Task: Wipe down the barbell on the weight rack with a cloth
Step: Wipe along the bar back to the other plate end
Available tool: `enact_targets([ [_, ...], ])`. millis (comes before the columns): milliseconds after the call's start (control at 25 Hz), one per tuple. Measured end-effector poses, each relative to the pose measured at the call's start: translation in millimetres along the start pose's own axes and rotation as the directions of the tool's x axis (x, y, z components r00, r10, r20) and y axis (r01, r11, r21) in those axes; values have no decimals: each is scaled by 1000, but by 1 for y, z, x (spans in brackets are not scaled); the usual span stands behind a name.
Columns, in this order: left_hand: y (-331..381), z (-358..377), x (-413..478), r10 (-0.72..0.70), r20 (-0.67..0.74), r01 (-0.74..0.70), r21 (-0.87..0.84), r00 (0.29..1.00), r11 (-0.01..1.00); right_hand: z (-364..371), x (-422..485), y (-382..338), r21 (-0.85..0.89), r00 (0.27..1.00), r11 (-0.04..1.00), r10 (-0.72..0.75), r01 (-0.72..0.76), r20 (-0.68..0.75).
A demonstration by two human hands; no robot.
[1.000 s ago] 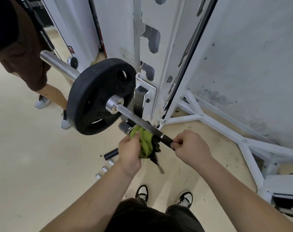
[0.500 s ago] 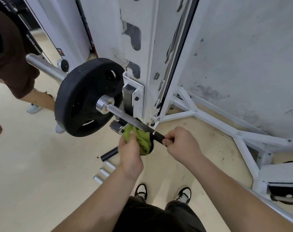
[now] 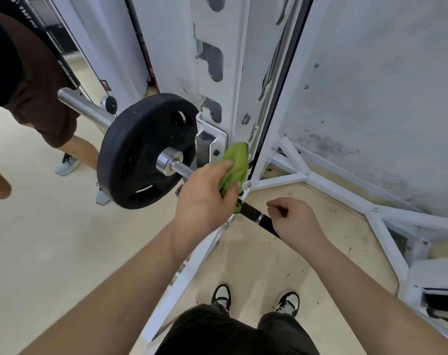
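Over on the far left there's another person (image 3: 31,80) in a brown top bending over, with grey sneakers (image 3: 67,163) on the pale floor (image 3: 38,252). The chrome sleeve of the barbell (image 3: 178,167) pokes out beside them and runs through a black weight plate (image 3: 146,149), which sits right up against the white rack upright (image 3: 225,73). The bar rests in the hook on that upright, and the knurled bit comes out of the plate's collar toward you.

Your left hand (image 3: 205,198) is sitting over the bar just inboard of the plate, fingers curled tight around a bunched-up green cloth (image 3: 235,166). Most of the cloth sticks up above your knuckles, in front of the upright, and a small bit peeks out below your hand right at the bar. Can't really tell how much of the cloth is pressed on the bar itself, since your hand covers that spot.

A bit further right, your right hand (image 3: 297,221) is around the dark section of the bar, fingers curled in loosely with the thumb and forefinger ends nearly meeting. From this angle I can't tell if it's gripping firmly or just resting there.

Down low you can see your black and white shoes (image 3: 256,299), and the rack's white base braces (image 3: 345,196) spread out along the scuffed wall (image 3: 384,85) on the right.
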State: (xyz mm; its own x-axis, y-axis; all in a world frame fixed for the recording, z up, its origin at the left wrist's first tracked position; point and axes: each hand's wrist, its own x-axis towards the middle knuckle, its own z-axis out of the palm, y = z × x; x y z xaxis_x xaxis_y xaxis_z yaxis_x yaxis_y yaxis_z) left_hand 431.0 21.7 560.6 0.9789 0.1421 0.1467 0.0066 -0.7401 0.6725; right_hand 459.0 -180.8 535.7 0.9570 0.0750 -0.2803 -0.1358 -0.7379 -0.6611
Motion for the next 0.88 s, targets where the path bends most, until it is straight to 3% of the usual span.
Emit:
enact_targets([
  [40,-3,3,15,79,171,-117,225,982,967,-2,-1,2,40,1000,999,25,-25,-11],
  [120,-1,15,39,-57,452,-167,441,890,882,-8,-8,7,30,999,999,25,-24,-45],
  [240,29,39,64,-188,551,-237,609,813,757,-18,-14,16,-57,993,998,-16,9,-114],
  [320,55,62,58,-111,627,-314,526,771,790,-28,-17,21,-85,990,996,-9,-4,-144],
  [400,63,77,39,31,735,-389,321,677,863,-38,-20,25,-122,989,992,4,-22,-150],
  [480,45,62,43,83,730,-329,200,678,923,-45,-30,31,-176,992,984,14,-36,-126],
  [640,22,46,67,-119,594,-248,499,796,830,-47,-54,46,-231,996,972,18,-39,-91],
  [720,40,72,34,37,552,-308,407,833,860,-49,-64,50,-267,993,963,8,-40,-121],
  [800,55,96,-16,305,518,-431,141,799,891,-53,-71,51,-337,990,941,-5,-44,-141],
  [880,47,91,-39,508,435,-549,-39,743,835,-60,-81,54,-359,987,933,-29,-29,-156],
])
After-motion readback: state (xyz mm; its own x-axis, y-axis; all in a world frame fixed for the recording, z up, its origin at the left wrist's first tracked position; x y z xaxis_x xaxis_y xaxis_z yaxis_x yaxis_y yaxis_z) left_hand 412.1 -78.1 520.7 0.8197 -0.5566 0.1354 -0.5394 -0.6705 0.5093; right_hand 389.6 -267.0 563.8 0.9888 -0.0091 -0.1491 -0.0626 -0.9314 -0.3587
